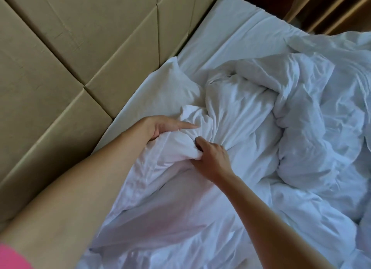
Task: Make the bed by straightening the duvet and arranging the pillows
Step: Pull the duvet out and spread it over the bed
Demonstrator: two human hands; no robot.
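A white duvet [301, 128] lies crumpled in thick folds across the right and middle of the bed. A white pillow [170, 88] sits by the bed's left edge, partly under the bunched fabric. My left hand [160, 127] holds a fold of the duvet from the left, index finger stretched out over it, other fingers tucked under the cloth. My right hand [210, 156] pinches a bunch of the same fold just to the right. The white fitted sheet [230, 42] is bare at the far end of the mattress.
Large flattened cardboard boxes [70, 58] stand against the bed's whole left side. Brown curtains [331, 10] hang beyond the far right corner. A pink sleeve [12, 256] shows at the bottom left.
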